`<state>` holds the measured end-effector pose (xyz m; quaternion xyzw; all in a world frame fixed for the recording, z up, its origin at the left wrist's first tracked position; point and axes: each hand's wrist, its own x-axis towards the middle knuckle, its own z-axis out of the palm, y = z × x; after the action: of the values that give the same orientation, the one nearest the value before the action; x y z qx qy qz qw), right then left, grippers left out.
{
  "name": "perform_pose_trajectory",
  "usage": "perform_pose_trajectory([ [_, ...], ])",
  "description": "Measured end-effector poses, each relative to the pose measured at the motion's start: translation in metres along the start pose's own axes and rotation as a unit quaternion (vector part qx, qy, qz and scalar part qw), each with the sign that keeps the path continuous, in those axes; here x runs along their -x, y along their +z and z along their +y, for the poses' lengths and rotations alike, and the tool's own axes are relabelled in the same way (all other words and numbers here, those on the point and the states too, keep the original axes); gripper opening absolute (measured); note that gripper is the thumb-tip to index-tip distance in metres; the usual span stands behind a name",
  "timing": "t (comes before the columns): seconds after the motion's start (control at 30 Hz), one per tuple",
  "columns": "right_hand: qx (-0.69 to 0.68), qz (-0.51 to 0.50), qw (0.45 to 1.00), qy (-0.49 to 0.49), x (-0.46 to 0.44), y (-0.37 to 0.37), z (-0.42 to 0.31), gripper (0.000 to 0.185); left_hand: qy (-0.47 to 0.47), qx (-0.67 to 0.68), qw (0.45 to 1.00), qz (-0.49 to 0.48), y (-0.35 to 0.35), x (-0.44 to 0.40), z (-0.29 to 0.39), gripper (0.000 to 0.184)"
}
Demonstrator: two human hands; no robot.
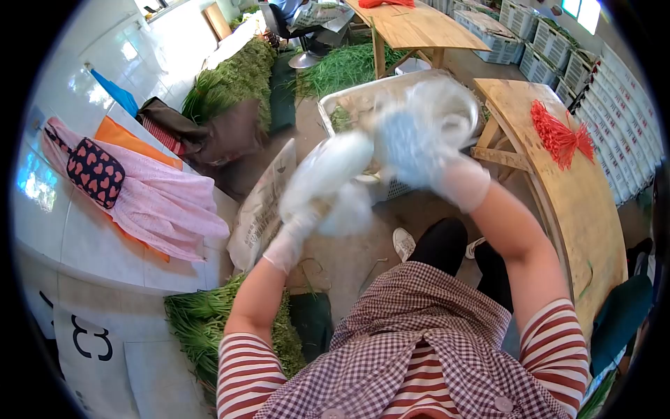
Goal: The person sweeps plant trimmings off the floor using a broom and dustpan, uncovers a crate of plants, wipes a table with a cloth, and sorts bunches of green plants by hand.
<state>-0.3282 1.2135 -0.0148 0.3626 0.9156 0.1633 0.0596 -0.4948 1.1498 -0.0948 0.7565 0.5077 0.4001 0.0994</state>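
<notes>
Both of my hands are gloved, raised in front of me and smeared by motion. Whitish, translucent plastic hangs at my left hand, whose fingers are hidden by blur. My right hand, in a bluish-white glove, is above a white plastic crate, with blurred whitish material just beyond it. What either hand grips cannot be made out. The crate stands on the floor beyond my feet, partly hidden behind my hands.
A wooden table with red ties curves along the right. Green stalks lie at lower left, more at upper left. A printed sack leans near my left hand. A person sits at the back beside another wooden table.
</notes>
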Motion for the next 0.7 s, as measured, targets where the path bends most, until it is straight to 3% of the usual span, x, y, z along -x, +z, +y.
perform_pose_trajectory([
  [0.03, -0.173, -0.052, 0.984, -0.004, 0.01, 0.007, -0.014, 0.043, -0.02, 0.039, 0.998, 0.04, -0.003, -0.008, -0.015, 0.044],
  [0.1, -0.504, -0.126, 0.854, -0.01, 0.023, 0.05, -0.036, 0.048, -0.073, 0.172, 0.978, 0.095, -0.002, -0.021, -0.045, 0.044],
  [0.13, -0.685, -0.038, 0.727, -0.005, 0.026, 0.082, -0.053, 0.048, -0.101, 0.248, 0.957, 0.116, 0.001, -0.024, -0.057, 0.044],
  [0.17, -0.827, 0.051, 0.559, 0.0, 0.033, 0.101, -0.066, 0.05, -0.122, 0.331, 0.926, 0.134, 0.006, -0.024, -0.067, 0.044],
  [0.2, -0.942, -0.036, 0.327, 0.062, 0.043, 0.089, -0.075, 0.059, -0.134, 0.414, 0.889, 0.145, 0.011, -0.02, -0.072, 0.044],
  [0.23, -0.885, -0.088, 0.446, 0.095, 0.041, 0.105, -0.077, 0.065, -0.141, 0.495, 0.843, 0.158, 0.017, -0.012, -0.074, 0.044],
  [0.33, -0.862, -0.203, 0.448, -0.123, 0.059, 0.133, -0.108, 0.063, -0.104, 0.619, 0.767, 0.133, 0.023, 0.019, -0.067, 0.044],
  [0.37, -0.886, -0.242, 0.379, -0.113, 0.071, 0.128, -0.113, 0.061, -0.081, 0.551, 0.823, 0.113, 0.015, 0.029, -0.054, 0.044],
  [0.4, -0.87, -0.274, 0.383, -0.143, 0.077, 0.137, -0.119, 0.06, -0.053, 0.358, 0.928, 0.091, 0.002, 0.034, -0.033, 0.047],
  [0.43, -0.852, -0.306, 0.388, -0.172, 0.076, 0.149, -0.12, 0.059, -0.022, 0.146, 0.987, 0.07, -0.02, 0.033, 0.0, 0.049],
  [0.47, -0.872, -0.275, 0.372, -0.158, 0.068, 0.159, -0.113, 0.057, -0.084, 0.331, 0.939, 0.039, -0.031, 0.023, 0.034, 0.051],
  [0.5, -0.891, -0.247, 0.353, -0.143, 0.062, 0.171, -0.109, 0.055, -0.145, 0.503, 0.852, 0.004, -0.034, 0.012, 0.073, 0.053],
  [0.57, -0.73, -0.152, 0.631, -0.211, 0.054, 0.121, -0.06, 0.045, -0.171, 0.518, 0.809, -0.22, -0.047, -0.001, 0.109, 0.06],
  [0.6, -0.624, -0.101, 0.741, -0.227, 0.05, 0.095, -0.035, 0.04, -0.129, 0.352, 0.84, -0.393, -0.056, -0.015, 0.114, 0.064],
  [0.63, -0.482, -0.217, 0.835, -0.152, 0.02, 0.118, -0.012, 0.032, -0.073, 0.266, 0.88, -0.387, -0.039, 0.001, 0.098, 0.069],
  [0.67, -0.302, 0.054, 0.923, -0.231, 0.009, 0.133, 0.004, 0.025, -0.02, 0.175, 0.91, -0.374, -0.022, 0.017, 0.082, 0.073],
  [0.7, -0.142, 0.152, 0.945, -0.251, 0.013, 0.1, 0.019, 0.024, -0.118, 0.337, 0.896, -0.266, 0.004, 0.029, 0.069, 0.078],
])
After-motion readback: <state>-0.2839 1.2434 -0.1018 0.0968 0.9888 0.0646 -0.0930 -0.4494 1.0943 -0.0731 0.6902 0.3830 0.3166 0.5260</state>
